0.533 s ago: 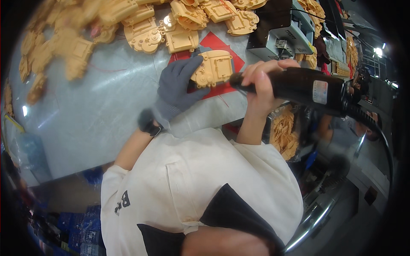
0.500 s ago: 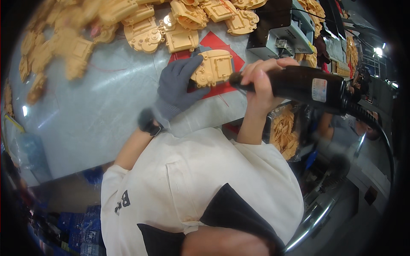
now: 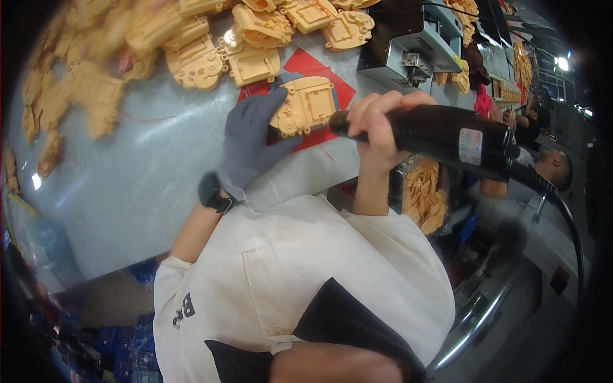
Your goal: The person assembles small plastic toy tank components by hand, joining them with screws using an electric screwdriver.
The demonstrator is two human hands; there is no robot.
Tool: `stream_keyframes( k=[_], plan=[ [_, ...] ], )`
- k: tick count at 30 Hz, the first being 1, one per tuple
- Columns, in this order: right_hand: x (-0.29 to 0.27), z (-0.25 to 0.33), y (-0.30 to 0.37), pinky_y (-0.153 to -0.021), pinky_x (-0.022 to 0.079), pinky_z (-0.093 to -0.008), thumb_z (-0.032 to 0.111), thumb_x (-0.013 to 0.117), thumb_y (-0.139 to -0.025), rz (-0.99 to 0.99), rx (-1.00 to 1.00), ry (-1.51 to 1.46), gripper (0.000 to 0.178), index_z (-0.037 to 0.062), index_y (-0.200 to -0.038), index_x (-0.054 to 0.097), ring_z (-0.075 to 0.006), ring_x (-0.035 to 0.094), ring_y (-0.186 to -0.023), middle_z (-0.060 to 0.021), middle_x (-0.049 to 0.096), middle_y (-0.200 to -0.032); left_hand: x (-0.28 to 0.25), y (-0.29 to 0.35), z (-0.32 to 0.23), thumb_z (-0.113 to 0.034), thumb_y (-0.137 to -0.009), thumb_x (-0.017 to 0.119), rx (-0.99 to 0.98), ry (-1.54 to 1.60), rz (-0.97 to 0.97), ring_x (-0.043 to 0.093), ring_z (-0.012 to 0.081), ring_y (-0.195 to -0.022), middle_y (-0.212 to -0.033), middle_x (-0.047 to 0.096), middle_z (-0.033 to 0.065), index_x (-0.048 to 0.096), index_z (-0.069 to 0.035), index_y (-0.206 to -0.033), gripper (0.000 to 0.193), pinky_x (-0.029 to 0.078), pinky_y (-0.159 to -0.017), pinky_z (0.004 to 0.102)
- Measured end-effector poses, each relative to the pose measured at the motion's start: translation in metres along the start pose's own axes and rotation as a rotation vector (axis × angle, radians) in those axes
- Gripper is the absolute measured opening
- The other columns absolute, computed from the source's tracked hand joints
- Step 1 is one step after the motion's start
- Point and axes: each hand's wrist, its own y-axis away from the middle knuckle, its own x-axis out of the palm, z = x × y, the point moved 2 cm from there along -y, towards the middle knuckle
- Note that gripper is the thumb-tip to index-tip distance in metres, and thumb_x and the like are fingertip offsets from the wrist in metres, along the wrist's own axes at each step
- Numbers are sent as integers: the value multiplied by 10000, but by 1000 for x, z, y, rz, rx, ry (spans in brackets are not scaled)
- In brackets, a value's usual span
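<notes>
The black tool (image 3: 431, 133) has a white sticker (image 3: 470, 146) with print too tiny to read. Down and left from the tool, the white shirt (image 3: 357, 274) has dark letters (image 3: 187, 305) on it.

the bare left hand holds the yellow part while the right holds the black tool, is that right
Not quite: the head view shows the left hand in a grey glove, not bare. It holds the yellow part while the right hand holds the black tool.

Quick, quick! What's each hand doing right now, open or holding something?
Left hand: gloved, holding the yellow plastic part at its left end.
Right hand: closed around the black tool.
</notes>
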Motion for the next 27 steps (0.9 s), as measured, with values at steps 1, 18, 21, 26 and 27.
stream_keyframes(
  k=[1,18,21,26,27],
  plan=[
    [-1,0,1,-488,435,-336,-19,514,-738,-40,6,-39,432,62,-1117,325,-174,470,-448,-64,464,-586,1,0,-1,-217,-619,761,8,6,10,546,304,-930,-1032,576,121,484,-77,-1228,684,432,-813,391],
    [-124,7,-88,-531,487,-338,-59,528,-743,-517,-314,142,301,-25,-1030,444,-185,512,-477,-89,498,-595,5,1,-2,-183,-588,797,-84,-45,68,546,303,-969,-1071,574,137,471,-64,-1236,735,444,-837,388],
    [-123,-4,-93,-517,485,-302,-81,549,-720,-507,-231,215,330,-53,-1019,412,-162,518,-443,-88,540,-576,5,2,-2,-184,-587,797,-73,-39,54,548,303,-967,-1059,577,137,477,-66,-1234,731,444,-838,390],
    [-108,0,-75,-521,473,-317,-87,537,-721,-340,-145,154,316,-14,-1006,421,-163,511,-449,-93,531,-589,2,1,0,-188,-587,796,-90,-36,51,548,307,-974,-1074,576,137,484,-65,-1232,726,443,-845,390],
    [-99,6,-63,-535,473,-331,-80,536,-721,-324,-63,60,341,-4,-1030,413,-166,504,-450,-88,523,-591,3,1,1,-187,-586,796,-112,-34,67,546,308,-981,-1085,574,136,486,-65,-1232,727,441,-849,389]
  ],
)
